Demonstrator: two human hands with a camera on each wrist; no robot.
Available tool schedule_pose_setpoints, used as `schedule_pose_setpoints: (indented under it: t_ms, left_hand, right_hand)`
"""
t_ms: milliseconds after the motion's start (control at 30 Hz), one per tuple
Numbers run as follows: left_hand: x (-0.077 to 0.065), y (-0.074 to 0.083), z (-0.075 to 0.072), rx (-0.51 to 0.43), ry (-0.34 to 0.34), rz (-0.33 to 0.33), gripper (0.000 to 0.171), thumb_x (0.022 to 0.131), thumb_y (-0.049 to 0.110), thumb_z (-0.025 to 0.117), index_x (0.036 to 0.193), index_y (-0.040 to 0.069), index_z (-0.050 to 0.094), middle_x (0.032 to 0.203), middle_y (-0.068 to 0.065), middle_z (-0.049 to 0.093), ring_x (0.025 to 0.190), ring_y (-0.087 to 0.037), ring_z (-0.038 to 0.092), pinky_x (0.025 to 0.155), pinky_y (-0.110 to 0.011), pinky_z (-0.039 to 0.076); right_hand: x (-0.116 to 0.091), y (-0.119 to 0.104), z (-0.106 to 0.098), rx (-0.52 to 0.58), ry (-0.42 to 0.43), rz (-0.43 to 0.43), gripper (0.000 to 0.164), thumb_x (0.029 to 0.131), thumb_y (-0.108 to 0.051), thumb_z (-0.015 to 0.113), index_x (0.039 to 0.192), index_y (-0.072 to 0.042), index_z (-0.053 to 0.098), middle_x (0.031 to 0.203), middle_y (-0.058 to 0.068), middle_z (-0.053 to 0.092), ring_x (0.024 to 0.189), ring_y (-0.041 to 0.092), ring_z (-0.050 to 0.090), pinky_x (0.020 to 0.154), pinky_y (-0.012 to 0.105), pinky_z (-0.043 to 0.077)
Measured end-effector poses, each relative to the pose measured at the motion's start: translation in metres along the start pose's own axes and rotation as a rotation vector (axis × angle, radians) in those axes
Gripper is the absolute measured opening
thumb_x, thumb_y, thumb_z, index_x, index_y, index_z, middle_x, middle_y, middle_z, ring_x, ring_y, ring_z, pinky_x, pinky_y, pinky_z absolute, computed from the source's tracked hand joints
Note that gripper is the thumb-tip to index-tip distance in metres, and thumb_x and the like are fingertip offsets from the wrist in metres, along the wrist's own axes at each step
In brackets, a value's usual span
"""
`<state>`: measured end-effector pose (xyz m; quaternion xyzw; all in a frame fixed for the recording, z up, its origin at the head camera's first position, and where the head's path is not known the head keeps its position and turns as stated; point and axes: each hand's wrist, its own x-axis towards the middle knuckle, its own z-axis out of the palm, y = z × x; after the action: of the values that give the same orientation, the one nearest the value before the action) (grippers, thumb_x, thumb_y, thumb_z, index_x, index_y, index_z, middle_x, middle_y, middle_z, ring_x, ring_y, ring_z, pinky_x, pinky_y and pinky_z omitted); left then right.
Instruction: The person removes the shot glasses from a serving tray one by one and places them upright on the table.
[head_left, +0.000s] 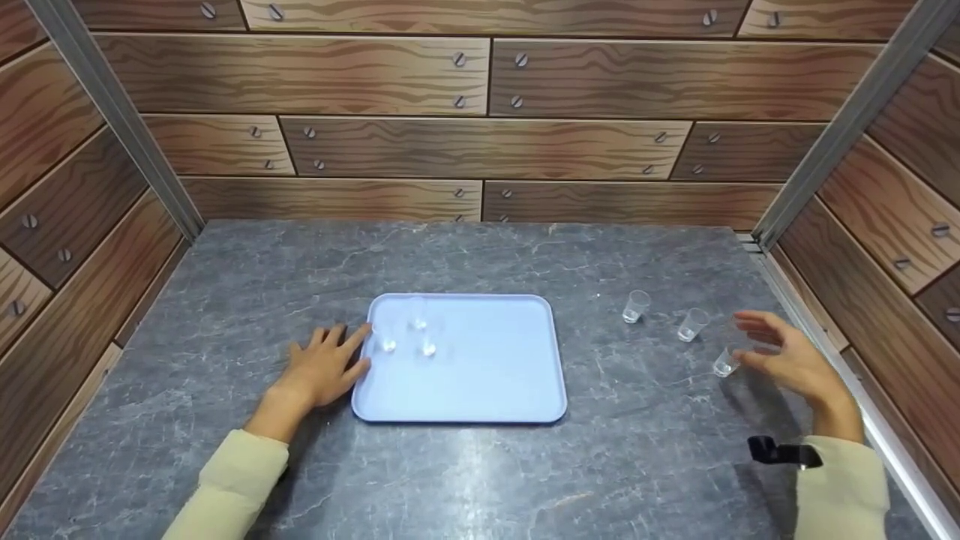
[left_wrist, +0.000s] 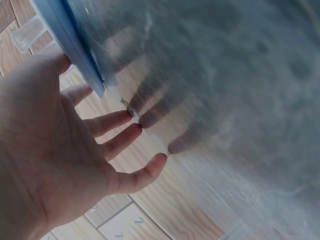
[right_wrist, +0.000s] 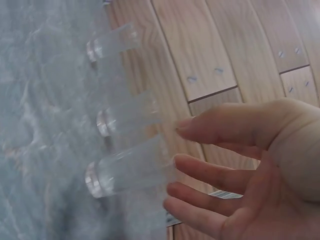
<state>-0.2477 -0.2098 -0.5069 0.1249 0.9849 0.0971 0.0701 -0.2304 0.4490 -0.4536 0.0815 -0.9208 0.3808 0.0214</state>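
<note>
A light blue tray (head_left: 491, 375) lies on the table, with three small clear shot glasses standing in its left part, among them a front one (head_left: 428, 349). My left hand (head_left: 319, 375) is spread at the tray's left edge, thumb and index finger touching the rim, other fingertips on the tabletop. To the right of the tray, three more shot glasses stand in a slanting row: a far one (head_left: 636, 307), a middle one (head_left: 692, 325) and a near one (head_left: 725, 364). My right hand (head_left: 795, 364) is beside the near glass, thumb and fingers apart around the level of its rim, holding nothing.
The grey marbled tabletop (head_left: 465, 480) is bounded by wood-patterned walls (head_left: 480, 142) at the back and both sides. A metal rail (head_left: 892, 450) runs along the right edge, close to my right forearm. A black strap (head_left: 784, 452) sits at the right cuff.
</note>
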Motion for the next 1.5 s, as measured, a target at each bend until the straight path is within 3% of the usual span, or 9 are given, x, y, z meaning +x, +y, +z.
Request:
schedule_pose_setpoints:
  t_ms: [133, 200, 700, 933, 1000, 1267, 1500]
  left_hand:
    - [0.0, -0.001, -0.002, -0.001, 0.0, -0.003, 0.062, 0.108, 0.046, 0.046, 0.163, 0.023, 0.032, 0.158, -0.028, 0.04, 0.145, -0.052, 0.036, 0.106, -0.084, 0.028]
    - [0.0, -0.001, -0.003, 0.0, -0.001, -0.005, 0.062, 0.108, 0.046, 0.046, 0.163, 0.023, 0.032, 0.158, -0.028, 0.04, 0.145, -0.052, 0.036, 0.106, -0.084, 0.027]
    - [-0.002, -0.003, 0.002, 0.008, 0.002, 0.0, 0.061, 0.108, 0.045, 0.046, 0.163, 0.023, 0.032, 0.158, -0.028, 0.041, 0.144, -0.051, 0.038, 0.104, -0.085, 0.029]
    - [-0.002, -0.002, 0.001, 0.007, 0.009, 0.008, 0.061, 0.108, 0.045, 0.047, 0.163, 0.023, 0.033, 0.157, -0.027, 0.042, 0.143, -0.052, 0.039, 0.103, -0.085, 0.029]
    - [-0.001, -0.002, 0.001, 0.011, 0.015, 0.012, 0.06, 0.108, 0.045, 0.047, 0.163, 0.023, 0.033, 0.157, -0.027, 0.042, 0.142, -0.052, 0.039, 0.103, -0.085, 0.03]
    - [-0.001, -0.002, 0.0, 0.01, 0.008, 0.005, 0.061, 0.108, 0.045, 0.047, 0.163, 0.023, 0.033, 0.157, -0.027, 0.041, 0.143, -0.051, 0.039, 0.103, -0.085, 0.029]
    - [0.002, -0.001, 0.002, 0.01, 0.008, -0.008, 0.061, 0.108, 0.046, 0.046, 0.163, 0.023, 0.033, 0.157, -0.027, 0.041, 0.143, -0.051, 0.038, 0.104, -0.085, 0.03]
  right_hand:
    - [-0.001, -0.017, 0.002, 0.056, 0.067, -0.075, 0.057, 0.093, -0.001, 0.072, 0.143, 0.012, 0.047, 0.123, -0.031, 0.054, 0.108, -0.024, 0.047, 0.092, -0.001, 0.041]
    - [0.0, -0.026, 0.005, 0.089, 0.081, -0.113, 0.053, 0.094, 0.001, 0.071, 0.14, 0.013, 0.049, 0.12, -0.038, 0.052, 0.112, -0.022, 0.049, 0.094, -0.001, 0.041]
    - [0.01, -0.067, 0.044, 0.21, -0.012, -0.242, 0.039, 0.094, 0.005, 0.067, 0.132, 0.012, 0.059, 0.12, -0.026, 0.064, 0.11, -0.011, 0.062, 0.093, 0.009, 0.051]
    - [0.023, -0.089, 0.073, 0.211, -0.108, -0.25, 0.037, 0.095, 0.002, 0.067, 0.131, 0.009, 0.062, 0.129, 0.022, 0.067, 0.113, -0.008, 0.061, 0.099, 0.015, 0.051]
    - [0.027, -0.095, 0.08, 0.208, -0.137, -0.239, 0.037, 0.096, 0.001, 0.067, 0.132, 0.007, 0.062, 0.132, 0.027, 0.065, 0.116, -0.002, 0.063, 0.1, 0.017, 0.051]
    - [0.047, -0.122, 0.108, 0.182, -0.212, -0.262, 0.035, 0.099, -0.004, 0.065, 0.133, 0.005, 0.062, 0.13, 0.021, 0.068, 0.122, 0.04, 0.064, 0.104, 0.033, 0.055]
    - [0.063, -0.141, 0.138, 0.228, -0.234, -0.281, 0.032, 0.098, -0.002, 0.065, 0.128, 0.007, 0.063, 0.125, 0.026, 0.068, 0.117, 0.045, 0.065, 0.1, 0.029, 0.055]
